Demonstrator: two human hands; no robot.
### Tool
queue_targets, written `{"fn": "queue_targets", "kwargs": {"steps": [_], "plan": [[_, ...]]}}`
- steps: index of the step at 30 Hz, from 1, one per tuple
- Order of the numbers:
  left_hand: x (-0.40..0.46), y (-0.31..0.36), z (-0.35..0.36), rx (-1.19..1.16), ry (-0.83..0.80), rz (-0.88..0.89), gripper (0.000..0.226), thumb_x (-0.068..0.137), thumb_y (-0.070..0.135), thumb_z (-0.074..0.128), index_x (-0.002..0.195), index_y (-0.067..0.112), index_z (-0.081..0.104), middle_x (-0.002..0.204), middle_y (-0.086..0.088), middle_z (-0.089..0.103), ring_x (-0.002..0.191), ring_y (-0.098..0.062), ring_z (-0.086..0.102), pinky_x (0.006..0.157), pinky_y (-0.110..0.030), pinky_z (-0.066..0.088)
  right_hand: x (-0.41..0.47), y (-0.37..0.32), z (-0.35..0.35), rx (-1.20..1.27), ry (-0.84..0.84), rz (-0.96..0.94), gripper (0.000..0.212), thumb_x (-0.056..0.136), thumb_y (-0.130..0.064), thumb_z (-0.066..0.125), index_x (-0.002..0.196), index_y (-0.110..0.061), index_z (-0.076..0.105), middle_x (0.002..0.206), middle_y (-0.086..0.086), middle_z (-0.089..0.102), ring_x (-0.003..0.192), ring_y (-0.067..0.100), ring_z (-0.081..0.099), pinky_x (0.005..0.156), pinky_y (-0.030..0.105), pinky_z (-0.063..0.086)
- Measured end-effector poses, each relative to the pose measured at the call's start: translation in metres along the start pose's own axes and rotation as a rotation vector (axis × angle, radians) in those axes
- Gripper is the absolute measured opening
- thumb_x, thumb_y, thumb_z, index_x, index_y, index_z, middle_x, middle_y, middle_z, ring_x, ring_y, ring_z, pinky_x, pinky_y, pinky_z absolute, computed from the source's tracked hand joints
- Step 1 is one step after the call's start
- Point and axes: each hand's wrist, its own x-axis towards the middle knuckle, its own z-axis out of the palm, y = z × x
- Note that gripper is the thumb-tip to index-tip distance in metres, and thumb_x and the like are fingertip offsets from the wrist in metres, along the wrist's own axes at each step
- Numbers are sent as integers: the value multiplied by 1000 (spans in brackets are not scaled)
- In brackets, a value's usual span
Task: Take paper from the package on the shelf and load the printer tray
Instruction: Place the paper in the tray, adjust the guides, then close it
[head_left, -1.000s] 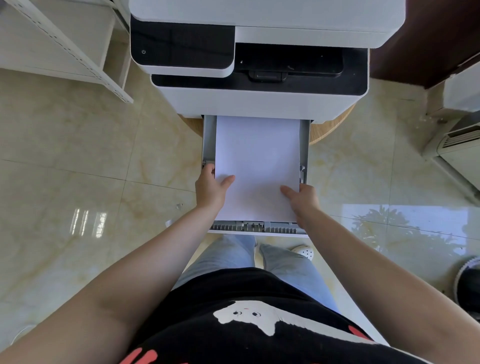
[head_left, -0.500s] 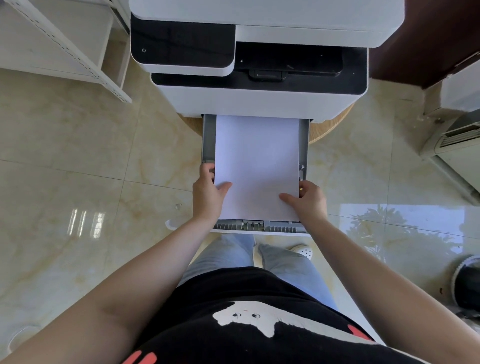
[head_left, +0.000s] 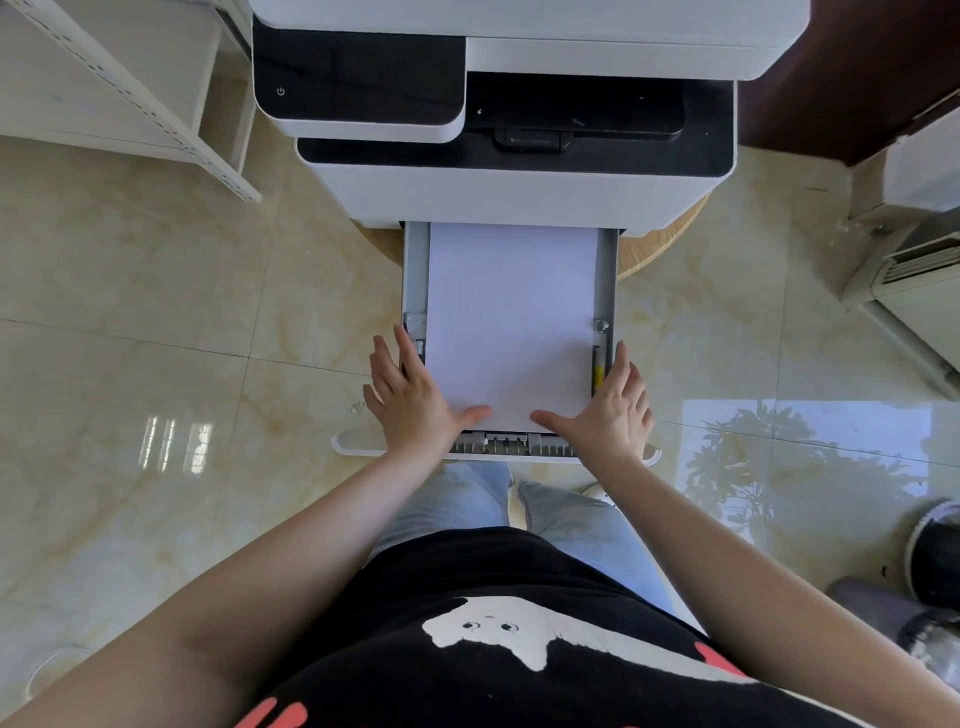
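1. Head view: you stand before a white and black office printer (head_left: 514, 130) that sits on a round wooden stand (head_left: 670, 234). You look down at it from above.
2. The grey plastic paper tray (head_left: 413, 280) is pulled out of the lower front of the printer, toward your legs.
3. The stack of white paper sheets (head_left: 511, 317) lies flat inside this tray, between its two side walls. The far edge of the stack goes under the printer body, and the near edge stops just before the ribbed front part of the tray.
4. Your left hand (head_left: 410, 400) is flat and spread, palm down, at the near left corner of the tray. Its fingers lie along the left wall, and its thumb points inward and rests on the near edge of the paper. It does not pinch anything.
5. Your right hand (head_left: 613, 410) is in the mirror position at the near right corner. It is also spread and flat; the fingers lie along the outside of the right wall and the thumb touches the near edge of the paper. It grips nothing.
6. A small yellow mark (head_left: 599, 373) shows on the right wall of the tray, just beside your right fingers.
7. The floor is made of glossy beige marble tiles (head_left: 156, 364) with light reflections.
8. A white metal shelf frame (head_left: 130, 98) stands at the upper left, well apart from the tray. The paper package is not seen on the visible part.
9. Your blue jeans (head_left: 467, 499) and black printed shirt (head_left: 493, 623) fill the bottom of the view.
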Motion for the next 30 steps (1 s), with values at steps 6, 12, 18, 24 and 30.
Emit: {"fn": "queue_targets", "kwargs": {"steps": [6, 12, 18, 24, 30], "plan": [[-3, 3, 3, 31, -36, 10, 157, 38, 69, 81, 150, 17, -16, 158, -19, 3, 139, -37, 31, 105, -46, 38, -4, -1, 13, 20, -93, 42, 148, 45, -58, 84, 148, -27, -18, 150, 10, 27, 139, 30, 31, 110, 43, 27], [-3, 4, 3, 87, 14, 37, 158, 36, 69, 82, 150, 15, -13, 157, -18, 10, 125, -37, 43, 99, -42, 42, 1, -4, 17, 0, -33, 67, 151, 43, -53, 86, 148, -26, -19, 140, 11, 36, 132, 30, 37, 107, 41, 33], [-3, 3, 2, 91, 38, 52, 157, 35, 70, 81, 150, 16, -12, 156, -18, 14, 121, -37, 46, 96, -42, 44, 2, -4, 17, 1, -28, 69, 150, 43, -52, 87, 148, -27, -19, 138, 11, 35, 131, 30, 37, 106, 39, 32], [-3, 3, 4, 89, 50, 62, 156, 35, 70, 81, 150, 18, -10, 156, -18, 15, 121, -37, 46, 97, -42, 43, 2, -2, 17, 11, -31, 68, 150, 44, -53, 86, 148, -27, -18, 140, 13, 35, 131, 31, 37, 108, 41, 31], [-3, -2, 8, 6, 82, 82, 145, 43, 64, 83, 151, 21, -4, 154, -17, 17, 124, -37, 46, 97, -43, 45, 1, -1, 17, 34, -16, 68, 142, 48, -53, 85, 149, -28, -13, 139, 12, 37, 131, 31, 38, 107, 41, 32]]}}
